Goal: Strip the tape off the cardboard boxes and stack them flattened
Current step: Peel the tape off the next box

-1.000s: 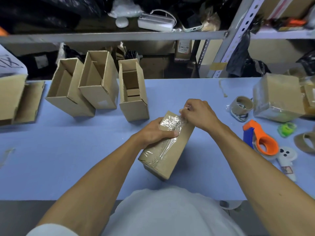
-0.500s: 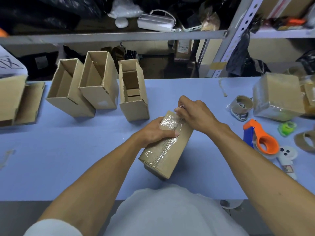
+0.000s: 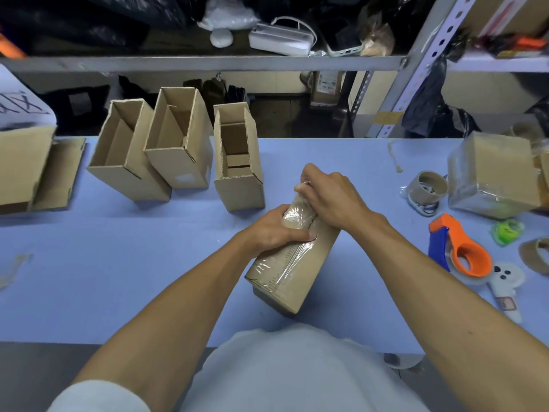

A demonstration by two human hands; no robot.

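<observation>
A blue desk (image 3: 89, 278) is seen in front of a grey metal shelf (image 3: 208, 63) held by a perforated upright (image 3: 416, 55). Dark bags (image 3: 427, 96) are hung beneath it, in dim light.

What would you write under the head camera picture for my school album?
Left hand grips a taped cardboard box while the right hand pinches its clear tape.

Closed brown cardboard box (image 3: 300, 263), clear tape (image 3: 285, 260) lengthwise, tilted on blue table (image 3: 118, 278)
</observation>
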